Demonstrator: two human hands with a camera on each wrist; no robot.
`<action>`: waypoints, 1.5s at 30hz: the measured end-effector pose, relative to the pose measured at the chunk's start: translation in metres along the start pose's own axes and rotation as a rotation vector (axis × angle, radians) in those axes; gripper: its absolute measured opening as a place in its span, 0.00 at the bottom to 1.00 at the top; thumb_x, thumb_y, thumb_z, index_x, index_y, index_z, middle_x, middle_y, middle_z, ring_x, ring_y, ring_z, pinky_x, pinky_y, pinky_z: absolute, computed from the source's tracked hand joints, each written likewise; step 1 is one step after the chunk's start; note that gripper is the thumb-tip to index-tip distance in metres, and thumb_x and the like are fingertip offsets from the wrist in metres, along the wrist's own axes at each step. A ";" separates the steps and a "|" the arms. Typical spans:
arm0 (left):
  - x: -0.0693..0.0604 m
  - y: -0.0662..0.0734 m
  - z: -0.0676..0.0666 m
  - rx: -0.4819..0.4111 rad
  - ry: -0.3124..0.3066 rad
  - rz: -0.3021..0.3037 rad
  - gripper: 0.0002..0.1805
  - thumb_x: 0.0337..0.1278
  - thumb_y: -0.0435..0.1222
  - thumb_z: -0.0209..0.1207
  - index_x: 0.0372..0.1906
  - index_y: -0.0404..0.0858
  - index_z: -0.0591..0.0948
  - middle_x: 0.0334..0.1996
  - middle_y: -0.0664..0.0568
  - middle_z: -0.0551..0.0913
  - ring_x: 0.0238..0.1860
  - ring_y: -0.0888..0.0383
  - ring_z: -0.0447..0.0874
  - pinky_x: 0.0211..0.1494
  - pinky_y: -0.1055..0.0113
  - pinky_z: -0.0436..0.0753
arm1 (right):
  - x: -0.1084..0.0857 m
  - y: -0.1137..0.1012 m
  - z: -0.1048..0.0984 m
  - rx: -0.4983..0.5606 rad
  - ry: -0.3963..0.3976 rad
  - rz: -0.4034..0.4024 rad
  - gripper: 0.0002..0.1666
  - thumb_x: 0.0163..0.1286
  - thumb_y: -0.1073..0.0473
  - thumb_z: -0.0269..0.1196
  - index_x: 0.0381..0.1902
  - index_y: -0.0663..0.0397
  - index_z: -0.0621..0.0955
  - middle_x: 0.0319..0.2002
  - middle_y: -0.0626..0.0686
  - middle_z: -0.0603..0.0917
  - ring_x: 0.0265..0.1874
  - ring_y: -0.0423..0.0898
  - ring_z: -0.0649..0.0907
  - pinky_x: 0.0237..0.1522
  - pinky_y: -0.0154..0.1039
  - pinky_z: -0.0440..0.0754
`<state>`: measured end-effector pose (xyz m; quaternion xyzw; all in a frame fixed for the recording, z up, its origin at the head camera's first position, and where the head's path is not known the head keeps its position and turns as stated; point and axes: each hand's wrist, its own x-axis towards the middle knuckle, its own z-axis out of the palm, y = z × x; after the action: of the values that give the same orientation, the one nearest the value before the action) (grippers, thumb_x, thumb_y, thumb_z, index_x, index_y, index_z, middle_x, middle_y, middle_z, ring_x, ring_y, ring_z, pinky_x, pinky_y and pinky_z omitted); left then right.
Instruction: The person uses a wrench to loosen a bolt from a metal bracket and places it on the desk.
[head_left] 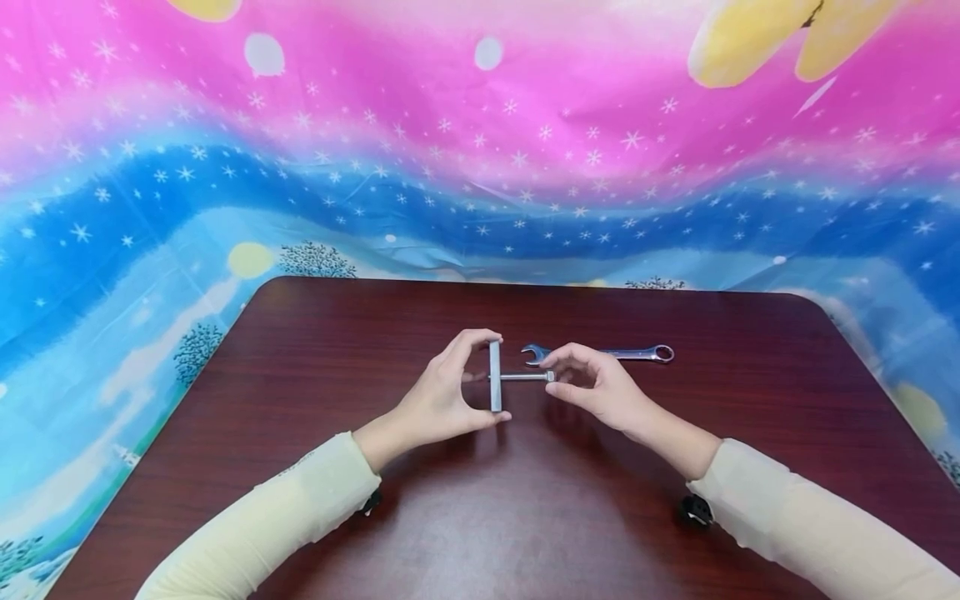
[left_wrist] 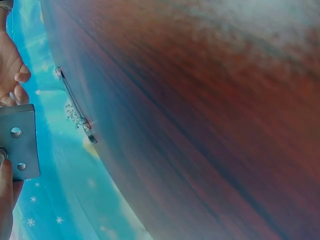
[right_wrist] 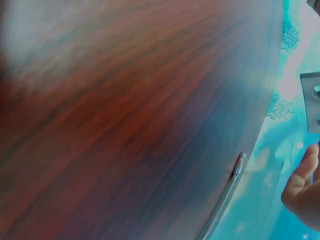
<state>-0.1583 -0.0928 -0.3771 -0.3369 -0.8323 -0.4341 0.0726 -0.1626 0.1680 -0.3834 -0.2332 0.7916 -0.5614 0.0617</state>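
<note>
My left hand (head_left: 442, 387) holds a flat grey metal plate (head_left: 495, 375) upright by its top and bottom edges, between fingers and thumb. A long silver bolt (head_left: 525, 377) sticks out level from the plate's right face. At the bolt's head, my right hand (head_left: 600, 387) pinches with fingertips and thumb. Round holes show in the plate (left_wrist: 25, 145) in the left wrist view, where a left fingertip touches a round metal part at the plate's middle. The right wrist view catches only part of the plate (right_wrist: 312, 100) and of the right hand (right_wrist: 305, 192).
Behind the right hand lies a silver combination wrench (head_left: 637, 354) on the dark brown wooden table (head_left: 480, 517). A colourful printed cloth (head_left: 450, 167) hangs beyond the table's far edge.
</note>
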 end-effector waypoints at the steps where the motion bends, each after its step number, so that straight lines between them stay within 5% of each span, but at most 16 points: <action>1: 0.000 0.000 0.000 0.000 -0.001 0.001 0.50 0.36 0.38 0.80 0.67 0.44 0.64 0.62 0.52 0.72 0.63 0.59 0.73 0.51 0.69 0.85 | 0.000 0.001 -0.001 0.019 -0.007 0.014 0.16 0.67 0.67 0.64 0.51 0.67 0.79 0.38 0.52 0.85 0.34 0.42 0.84 0.37 0.36 0.84; 8: 0.000 -0.001 0.002 -0.007 -0.006 0.011 0.50 0.36 0.38 0.80 0.67 0.43 0.64 0.62 0.51 0.72 0.63 0.57 0.73 0.51 0.65 0.86 | -0.001 0.000 0.000 0.058 -0.003 0.068 0.11 0.73 0.63 0.60 0.49 0.63 0.79 0.31 0.52 0.87 0.33 0.48 0.86 0.37 0.42 0.86; 15: 0.000 -0.003 0.002 -0.017 -0.001 -0.005 0.49 0.36 0.37 0.80 0.67 0.42 0.64 0.62 0.50 0.72 0.64 0.57 0.74 0.50 0.62 0.87 | 0.001 0.001 0.004 0.019 0.043 0.002 0.27 0.63 0.73 0.65 0.60 0.64 0.72 0.44 0.64 0.83 0.36 0.40 0.81 0.34 0.33 0.82; 17: 0.000 -0.003 0.002 -0.016 -0.003 -0.005 0.49 0.36 0.38 0.80 0.67 0.43 0.64 0.62 0.51 0.72 0.64 0.57 0.74 0.50 0.62 0.87 | 0.001 0.001 0.003 0.044 0.031 0.017 0.24 0.65 0.71 0.64 0.58 0.64 0.74 0.44 0.65 0.83 0.37 0.40 0.82 0.36 0.33 0.83; 21: 0.001 -0.003 0.003 -0.012 -0.009 0.002 0.50 0.36 0.38 0.80 0.67 0.44 0.64 0.62 0.51 0.72 0.64 0.58 0.73 0.50 0.62 0.87 | -0.001 0.000 0.001 0.074 0.005 0.080 0.14 0.72 0.63 0.60 0.52 0.65 0.78 0.37 0.61 0.87 0.34 0.48 0.84 0.38 0.40 0.85; 25: 0.000 -0.004 0.005 -0.006 -0.006 0.011 0.50 0.35 0.38 0.80 0.67 0.43 0.64 0.62 0.52 0.72 0.63 0.58 0.74 0.50 0.66 0.86 | 0.000 0.000 0.001 0.056 -0.004 0.116 0.14 0.77 0.58 0.55 0.50 0.65 0.79 0.28 0.56 0.87 0.29 0.53 0.83 0.33 0.44 0.84; 35: 0.000 -0.005 0.004 -0.012 -0.003 0.006 0.50 0.36 0.37 0.80 0.67 0.42 0.64 0.62 0.51 0.72 0.63 0.56 0.74 0.50 0.66 0.86 | 0.001 0.005 0.004 -0.001 0.034 -0.015 0.16 0.64 0.71 0.66 0.50 0.65 0.79 0.38 0.61 0.83 0.34 0.41 0.83 0.39 0.33 0.83; 45: -0.001 -0.005 0.002 -0.007 -0.005 -0.007 0.50 0.35 0.39 0.80 0.67 0.43 0.64 0.62 0.52 0.72 0.63 0.58 0.73 0.51 0.68 0.85 | 0.003 -0.001 0.001 0.036 -0.012 0.129 0.12 0.75 0.59 0.58 0.49 0.60 0.80 0.32 0.62 0.87 0.33 0.57 0.83 0.35 0.44 0.85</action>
<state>-0.1599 -0.0937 -0.3819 -0.3352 -0.8323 -0.4362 0.0678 -0.1645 0.1653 -0.3824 -0.1839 0.7944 -0.5690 0.1069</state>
